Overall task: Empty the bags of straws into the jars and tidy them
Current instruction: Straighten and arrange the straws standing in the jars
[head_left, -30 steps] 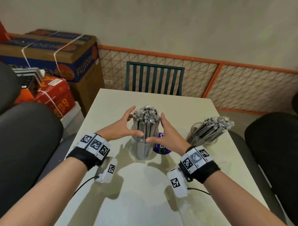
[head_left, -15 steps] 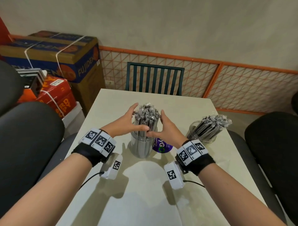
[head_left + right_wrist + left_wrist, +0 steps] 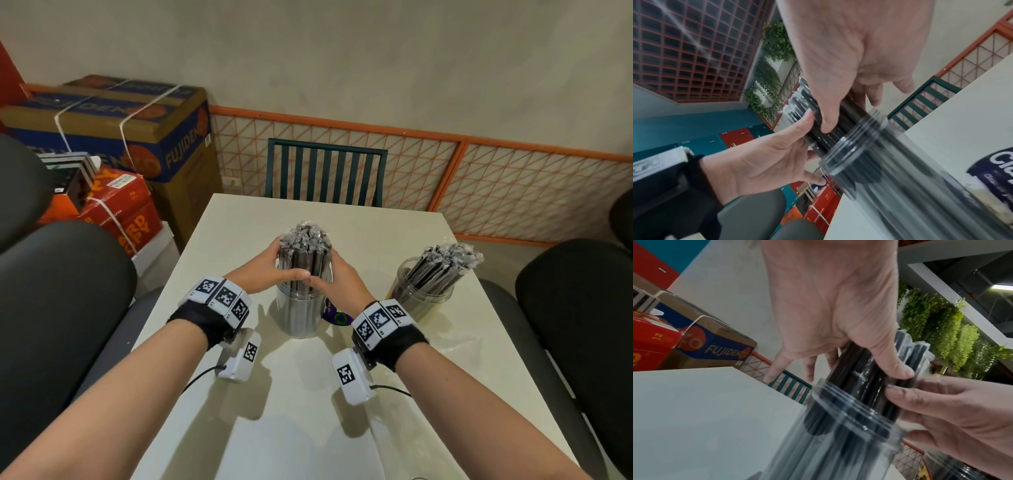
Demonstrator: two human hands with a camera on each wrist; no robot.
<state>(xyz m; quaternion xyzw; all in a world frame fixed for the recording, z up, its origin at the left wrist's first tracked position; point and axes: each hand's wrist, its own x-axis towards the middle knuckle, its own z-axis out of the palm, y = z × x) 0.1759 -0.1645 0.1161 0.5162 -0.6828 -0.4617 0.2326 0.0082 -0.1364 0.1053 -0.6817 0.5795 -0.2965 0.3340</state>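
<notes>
A clear jar (image 3: 303,315) stands mid-table, packed with an upright bundle of wrapped black straws (image 3: 305,246) that sticks out above its rim. My left hand (image 3: 274,269) and right hand (image 3: 337,274) wrap the bundle from either side just above the rim, with the thumbs meeting in front. In the left wrist view my left hand (image 3: 849,369) has its thumb pressed on the straws above the jar (image 3: 838,443). In the right wrist view my right hand (image 3: 849,112) curls round the same bundle. A second jar (image 3: 423,291) to the right holds leaning straws (image 3: 445,260).
A purple-labelled item (image 3: 337,317) lies just behind and right of the centre jar. Crumpled clear plastic (image 3: 459,346) lies near the table's right edge. A green chair (image 3: 325,174) stands at the far end, black chairs flank both sides, and boxes (image 3: 113,137) are stacked at the left.
Both hands have closed in on the straw bundle from its sides. The thumbs, apart before, now touch in front. The straws stand tighter and straighter.
</notes>
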